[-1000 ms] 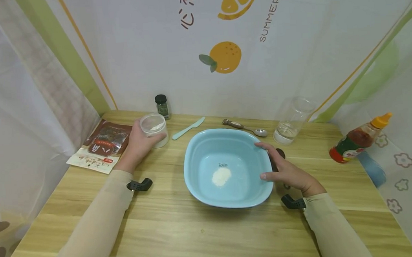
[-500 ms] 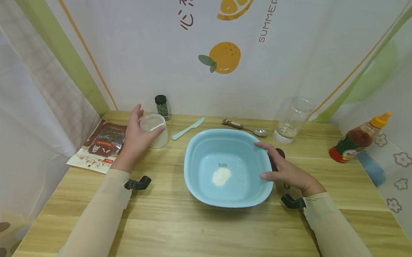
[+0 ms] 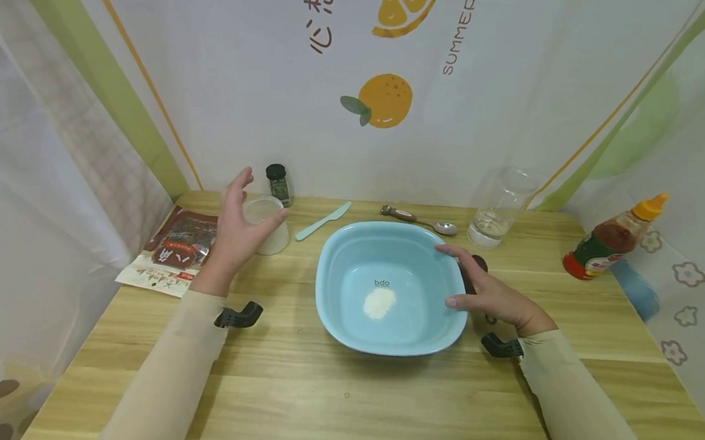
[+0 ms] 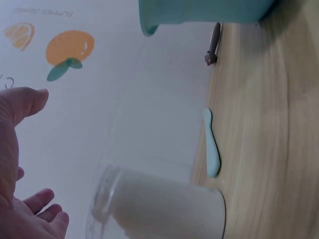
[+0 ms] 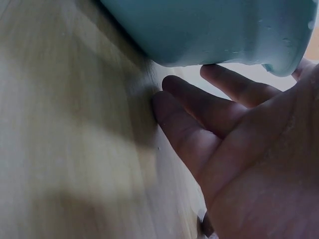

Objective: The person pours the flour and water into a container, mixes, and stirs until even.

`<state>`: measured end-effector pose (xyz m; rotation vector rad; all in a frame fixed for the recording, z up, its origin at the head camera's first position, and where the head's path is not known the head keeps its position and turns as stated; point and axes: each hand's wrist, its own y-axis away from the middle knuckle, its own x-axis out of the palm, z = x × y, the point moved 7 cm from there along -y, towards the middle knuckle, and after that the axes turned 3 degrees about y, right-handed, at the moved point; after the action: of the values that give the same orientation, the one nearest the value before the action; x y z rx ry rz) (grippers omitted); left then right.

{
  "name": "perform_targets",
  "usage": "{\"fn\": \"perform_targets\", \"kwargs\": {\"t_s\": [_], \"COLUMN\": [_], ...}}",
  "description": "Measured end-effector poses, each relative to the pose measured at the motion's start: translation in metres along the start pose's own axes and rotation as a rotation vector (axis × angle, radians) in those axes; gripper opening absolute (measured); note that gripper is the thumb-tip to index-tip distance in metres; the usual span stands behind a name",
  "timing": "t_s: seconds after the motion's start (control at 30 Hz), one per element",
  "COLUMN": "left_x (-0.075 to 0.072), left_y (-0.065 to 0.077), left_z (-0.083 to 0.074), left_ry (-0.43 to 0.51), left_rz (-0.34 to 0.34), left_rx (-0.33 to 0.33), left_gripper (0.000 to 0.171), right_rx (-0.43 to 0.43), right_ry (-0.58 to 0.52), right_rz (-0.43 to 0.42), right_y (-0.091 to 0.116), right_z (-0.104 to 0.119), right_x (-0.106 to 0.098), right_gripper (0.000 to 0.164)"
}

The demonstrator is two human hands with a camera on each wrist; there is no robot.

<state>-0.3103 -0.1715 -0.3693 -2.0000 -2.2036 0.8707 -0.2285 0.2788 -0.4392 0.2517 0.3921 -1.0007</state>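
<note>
A light blue plastic basin [image 3: 347,335] stands mid-table with a small heap of white powder [image 3: 380,302] on its bottom. My right hand [image 3: 492,295] holds the basin's right rim, thumb over the inside edge and fingers outside; the right wrist view shows those fingers along its outer wall. My left hand [image 3: 232,231] is spread, thumb and fingers apart, beside a clear plastic jar [image 4: 164,206]. White powder shows through the jar's wall in the left wrist view. In that view the hand is apart from the jar.
Behind the basin lie a pale green plastic knife [image 3: 323,221] and a spoon [image 3: 419,218]. A spice bottle [image 3: 277,184] stands at the back, a brown packet [image 3: 178,247] lies left. To the right are a glass of clear liquid [image 3: 497,214] and a red sauce bottle [image 3: 614,239].
My left hand has let go of the jar, its fingers straightening and lifting off. The jar stays on the table. My right hand and the basin have not moved.
</note>
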Motion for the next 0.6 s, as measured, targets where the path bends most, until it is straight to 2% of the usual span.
{"fn": "perform_targets", "kwargs": {"t_s": [0.13, 0.27, 0.43, 0.6], "left_x": [0.008, 0.021, 0.045, 0.067], "left_y": [0.003, 0.008, 0.017, 0.028], "left_z": [-0.013, -0.027, -0.035, -0.033], "left_ry": [0.043, 0.080, 0.107, 0.108], "left_rz": [0.033, 0.097, 0.237, 0.382], "left_rx": [0.049, 0.121, 0.183, 0.165], "left_gripper": [0.097, 0.090, 0.081, 0.072], "right_rx": [-0.010, -0.027, -0.058, -0.112], "right_ry": [-0.001, 0.020, 0.035, 0.048], "right_rz": [-0.001, -0.008, -0.022, -0.055], "right_y": [0.000, 0.001, 0.003, 0.001], "right_z": [0.000, 0.000, 0.003, 0.007], "right_x": [-0.001, -0.003, -0.006, -0.009], "right_gripper": [0.098, 0.095, 0.091, 0.087]}}
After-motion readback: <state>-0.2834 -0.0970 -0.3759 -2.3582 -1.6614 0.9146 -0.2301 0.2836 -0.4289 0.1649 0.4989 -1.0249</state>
